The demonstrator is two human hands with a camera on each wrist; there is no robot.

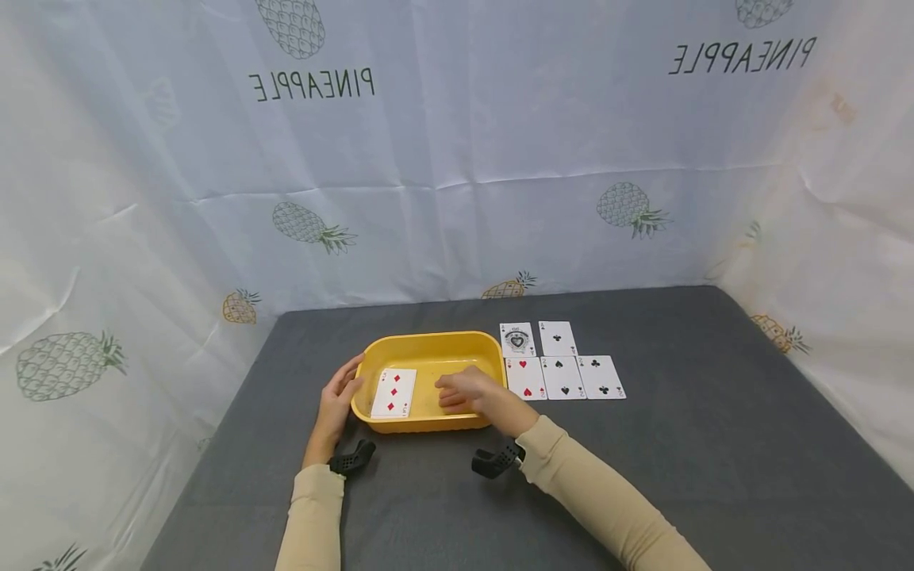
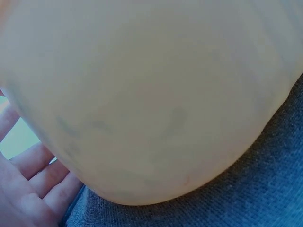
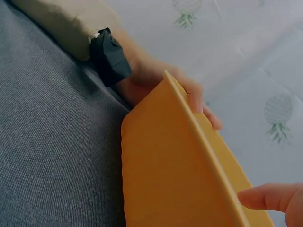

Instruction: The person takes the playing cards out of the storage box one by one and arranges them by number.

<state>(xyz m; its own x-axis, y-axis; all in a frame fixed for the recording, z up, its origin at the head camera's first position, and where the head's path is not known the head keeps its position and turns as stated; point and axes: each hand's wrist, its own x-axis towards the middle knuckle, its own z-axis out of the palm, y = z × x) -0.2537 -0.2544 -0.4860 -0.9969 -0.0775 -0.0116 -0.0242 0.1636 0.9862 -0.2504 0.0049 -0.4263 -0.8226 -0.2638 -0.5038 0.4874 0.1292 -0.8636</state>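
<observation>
A shallow yellow plastic tray (image 1: 435, 424) stands on the dark table. At its left end my left hand (image 1: 339, 396) grips the rim, with the thumb over the edge and the fingers along the outer wall. Inside, at the left, a three of diamonds playing card (image 1: 393, 393) lies face up. My right hand (image 1: 467, 390) reaches over the near right part of the tray, its fingers loosely bent above the floor and no card showing between them. In the right wrist view, a fingertip (image 3: 253, 197) of that hand shows beside the tray's rim.
Right of the tray, cards lie face up in two rows. An ornate ace (image 1: 517, 339) and an ace of clubs (image 1: 557, 339) form the back row. A two of hearts (image 1: 525, 379), two of spades (image 1: 563, 378) and two of clubs (image 1: 601, 377) form the front one.
</observation>
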